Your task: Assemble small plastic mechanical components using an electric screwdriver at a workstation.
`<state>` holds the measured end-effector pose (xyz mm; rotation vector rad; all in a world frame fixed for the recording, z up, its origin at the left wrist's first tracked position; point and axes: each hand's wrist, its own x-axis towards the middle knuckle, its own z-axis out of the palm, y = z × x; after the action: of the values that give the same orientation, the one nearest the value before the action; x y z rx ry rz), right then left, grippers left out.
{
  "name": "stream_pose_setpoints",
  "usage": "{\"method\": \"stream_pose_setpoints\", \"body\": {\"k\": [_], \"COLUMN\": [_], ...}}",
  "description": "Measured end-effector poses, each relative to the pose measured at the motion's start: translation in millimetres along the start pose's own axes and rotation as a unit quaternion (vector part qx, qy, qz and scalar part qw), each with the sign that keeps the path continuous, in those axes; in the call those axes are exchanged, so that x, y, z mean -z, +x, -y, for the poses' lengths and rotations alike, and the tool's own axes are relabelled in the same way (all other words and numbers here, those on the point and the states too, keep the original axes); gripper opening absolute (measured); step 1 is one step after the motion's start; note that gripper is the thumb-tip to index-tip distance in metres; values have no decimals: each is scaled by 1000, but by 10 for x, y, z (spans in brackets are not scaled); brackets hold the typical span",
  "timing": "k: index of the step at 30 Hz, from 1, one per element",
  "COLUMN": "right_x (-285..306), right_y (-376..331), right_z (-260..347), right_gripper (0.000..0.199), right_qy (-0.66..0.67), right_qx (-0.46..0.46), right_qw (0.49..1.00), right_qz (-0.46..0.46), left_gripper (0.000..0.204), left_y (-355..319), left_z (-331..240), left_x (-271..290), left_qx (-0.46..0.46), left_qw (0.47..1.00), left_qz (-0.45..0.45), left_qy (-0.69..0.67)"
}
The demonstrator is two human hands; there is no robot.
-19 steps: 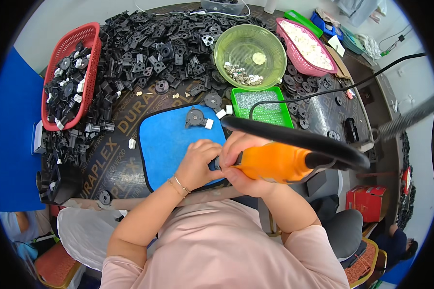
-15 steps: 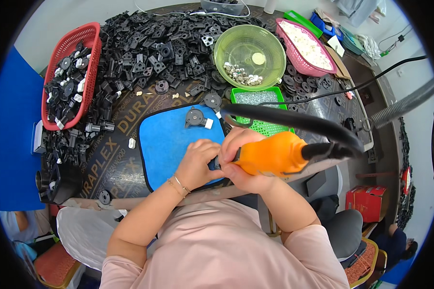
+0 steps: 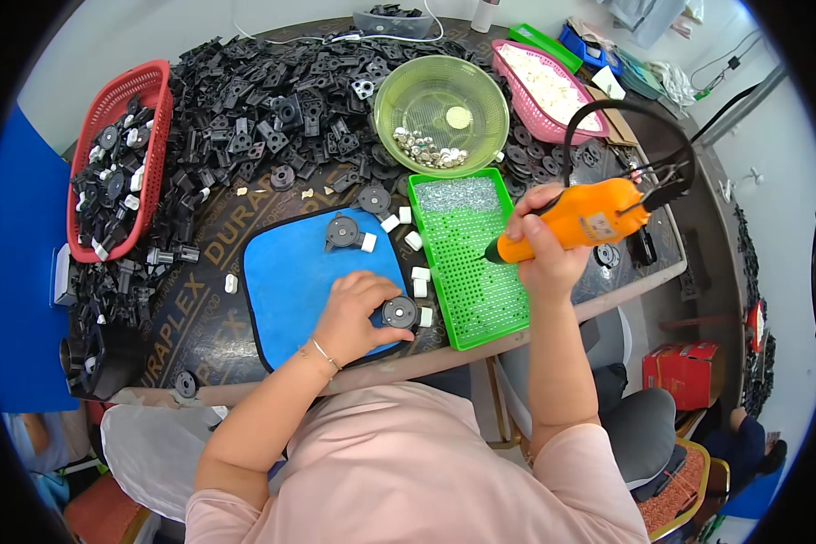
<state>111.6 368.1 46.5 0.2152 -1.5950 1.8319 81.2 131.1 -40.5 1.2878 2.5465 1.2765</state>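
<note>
My right hand (image 3: 553, 254) is wrapped round an orange electric screwdriver (image 3: 582, 218), its dark nose pointing down and left over a green perforated tray (image 3: 462, 337). Small silver screws (image 3: 458, 194) lie heaped at the tray's far end. With thumb and fingers, my left hand (image 3: 361, 308) grips a round black plastic part (image 3: 399, 313) with a white block at its side, on the right edge of a blue mat (image 3: 286, 290). Two similar parts sit farther back: one on the mat (image 3: 343, 232), another (image 3: 374, 199) at its far edge.
Several white blocks (image 3: 420, 281) stand between mat and tray. Behind are a green bowl (image 3: 499, 113) with metal pieces, a pink basket (image 3: 571, 127) of white pieces, and a large pile of black parts (image 3: 254, 109). A red basket (image 3: 159, 172) stands left; the screwdriver's cable (image 3: 630, 104) arches over the right.
My right hand has carried the screwdriver right, away from my left hand to above the green tray. The part in my left hand and the white blocks now show.
</note>
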Motion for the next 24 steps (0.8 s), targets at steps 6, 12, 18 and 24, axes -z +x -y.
{"method": "stream_pose_setpoints", "body": {"k": [6,12,18,24], "right_x": [37,29,2,17], "right_y": [-16,32,41,55], "right_z": [-219,-302,-307,-363], "right_gripper": [21,20,20,24], "right_qy": [-9,5,1,37], "right_qx": [34,33,20,6], "right_qw": [998,998,998,998], "right_qz": [-44,-60,-52,-46], "left_gripper": [55,56,55,55], "left_y": [-16,-7,-8,-17], "left_z": [26,18,27,30], "left_x": [-11,-3,-2,4], "left_qx": [-4,-5,-6,-1], "left_qw": [1000,1000,1000,1000], "left_qz": [-3,-2,-1,2], "left_qy": [-1,6,4,2]}}
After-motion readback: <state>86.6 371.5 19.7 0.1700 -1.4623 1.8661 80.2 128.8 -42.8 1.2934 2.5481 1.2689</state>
